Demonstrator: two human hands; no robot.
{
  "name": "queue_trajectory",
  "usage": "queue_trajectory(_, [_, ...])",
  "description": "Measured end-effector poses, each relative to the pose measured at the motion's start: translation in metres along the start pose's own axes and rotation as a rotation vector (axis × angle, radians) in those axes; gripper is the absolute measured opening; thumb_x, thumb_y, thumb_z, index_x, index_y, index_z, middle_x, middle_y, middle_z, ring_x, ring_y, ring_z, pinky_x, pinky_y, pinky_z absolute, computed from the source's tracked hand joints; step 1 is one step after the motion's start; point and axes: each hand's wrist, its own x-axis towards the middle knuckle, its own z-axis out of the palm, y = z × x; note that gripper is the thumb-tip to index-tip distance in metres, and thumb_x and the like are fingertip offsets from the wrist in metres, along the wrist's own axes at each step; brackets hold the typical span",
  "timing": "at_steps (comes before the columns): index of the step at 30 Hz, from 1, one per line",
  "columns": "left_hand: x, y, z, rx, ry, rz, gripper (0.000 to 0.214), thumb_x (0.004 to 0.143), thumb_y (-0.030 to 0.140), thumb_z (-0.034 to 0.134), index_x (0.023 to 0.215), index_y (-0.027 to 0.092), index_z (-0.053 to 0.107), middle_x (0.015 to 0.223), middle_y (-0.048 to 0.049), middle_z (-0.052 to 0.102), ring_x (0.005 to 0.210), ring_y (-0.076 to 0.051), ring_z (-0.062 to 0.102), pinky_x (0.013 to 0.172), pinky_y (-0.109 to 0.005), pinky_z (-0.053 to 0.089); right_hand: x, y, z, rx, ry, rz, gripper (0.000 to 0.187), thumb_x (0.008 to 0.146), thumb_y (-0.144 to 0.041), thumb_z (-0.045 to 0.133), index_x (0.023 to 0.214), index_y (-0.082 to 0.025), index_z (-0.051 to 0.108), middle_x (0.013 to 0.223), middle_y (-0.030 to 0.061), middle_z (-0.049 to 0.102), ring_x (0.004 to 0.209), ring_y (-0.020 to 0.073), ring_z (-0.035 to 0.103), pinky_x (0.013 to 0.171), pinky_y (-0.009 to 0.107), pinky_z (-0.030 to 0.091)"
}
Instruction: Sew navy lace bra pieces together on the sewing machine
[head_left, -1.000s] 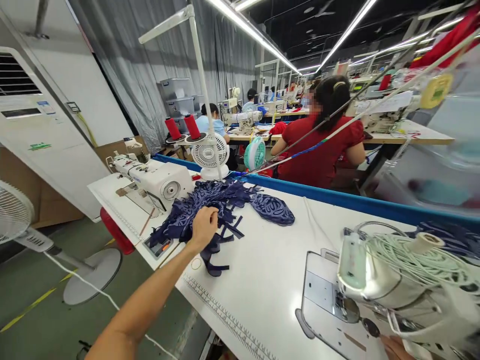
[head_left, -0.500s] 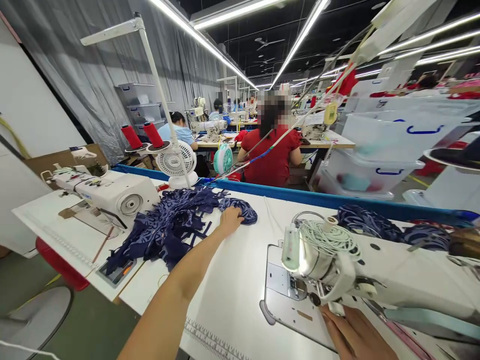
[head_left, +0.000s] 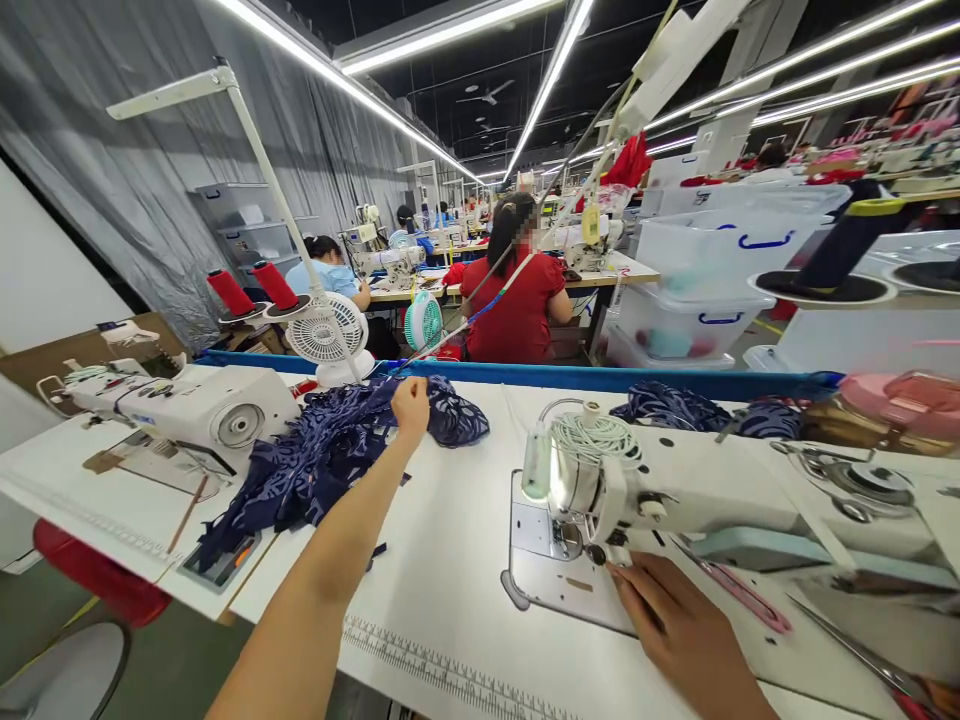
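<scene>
My left hand [head_left: 411, 405] is closed in a fist at the right part of a heap of navy patterned fabric pieces [head_left: 322, 440], gripping some of the cloth. What lies inside the fist is hidden. A rounded bundle of the same fabric [head_left: 459, 418] lies just right of it. My right hand [head_left: 664, 610] is at the sewing machine [head_left: 675, 490], behind its needle area. Its fingertips are pressed together by a small dark knob [head_left: 595, 555]; whatever they pinch cannot be made out. The metal needle plate [head_left: 532, 545] has no cloth on it.
Pink-handled tweezers [head_left: 750, 600] and scissors [head_left: 862, 650] lie right of my right hand. A second sewing machine [head_left: 195, 405] stands left, with a white fan [head_left: 330, 335] behind. More navy bundles [head_left: 667, 402] lie behind my machine. A person in red [head_left: 510, 300] sits ahead.
My left hand has moved left from the rounded bundle to the heap and closed into a fist. Small fabric strips shifted on the table. My right hand stays at the machine. The view has turned right.
</scene>
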Motion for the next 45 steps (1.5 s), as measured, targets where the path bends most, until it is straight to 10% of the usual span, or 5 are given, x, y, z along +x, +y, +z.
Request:
queue_trajectory(12, [-0.269,-0.001,-0.034,-0.227,-0.458,0.55,0.019,0.096,0.02,0.047,0.088,0.019,0.063,0.079,-0.0031,0.063,0.075,-0.016,0.058,0.07,-0.028,0.046,0.01,-0.079,0.03,1.101,-0.572,1.012,0.044,0.09,-0.05,0.049,0.114,-0.014,0.059,0.082,0.0048,0.066,0.071,0.0178,0.066,0.065,0.031,0.057])
queue_trajectory(21, [-0.195,0.008,-0.037,-0.088,-0.787,0.648,0.025,0.08,0.029,0.069,0.103,0.019,0.065,0.143,-0.0131,0.04,0.134,-0.035,0.031,0.109,-0.052,0.029,0.015,-0.098,0.036,0.96,-0.519,0.866,0.028,0.068,-0.016,0.06,0.095,-0.019,0.065,0.066,-0.0063,0.043,0.061,0.0094,0.042,0.058,0.023,0.036])
queue_trajectory(32, [-0.144,0.034,-0.011,-0.051,-1.352,0.542,0.021,0.069,0.027,0.07,0.081,0.017,0.056,0.074,0.0041,0.055,0.071,-0.014,0.054,0.058,-0.02,0.039,0.028,-0.073,0.01,1.18,-0.683,1.046,0.057,0.073,-0.022,0.06,0.128,-0.023,0.046,0.089,0.0004,0.059,0.055,0.0067,0.045,0.043,0.017,0.029])
queue_trajectory(39, [-0.131,0.051,-0.005,0.223,-1.12,0.609,0.033,0.064,0.015,0.07,0.095,0.019,0.059,0.079,-0.0024,0.061,0.076,-0.024,0.06,0.066,-0.029,0.045,0.009,-0.06,0.016,0.454,-0.465,0.492,0.04,0.085,-0.017,0.054,0.124,-0.025,0.055,0.101,0.0067,0.058,0.08,0.0178,0.057,0.071,0.033,0.049])
queue_trajectory(45, [-0.214,0.044,-0.003,0.132,-0.719,0.736,0.037,0.09,0.005,0.035,0.121,0.016,0.051,0.117,-0.0147,0.059,0.109,-0.025,0.057,0.095,-0.042,0.048,0.003,-0.061,0.011,0.129,-0.403,0.106,0.019,0.093,-0.018,0.049,0.108,-0.019,0.061,0.107,0.0107,0.062,0.095,0.0225,0.058,0.081,0.038,0.05])
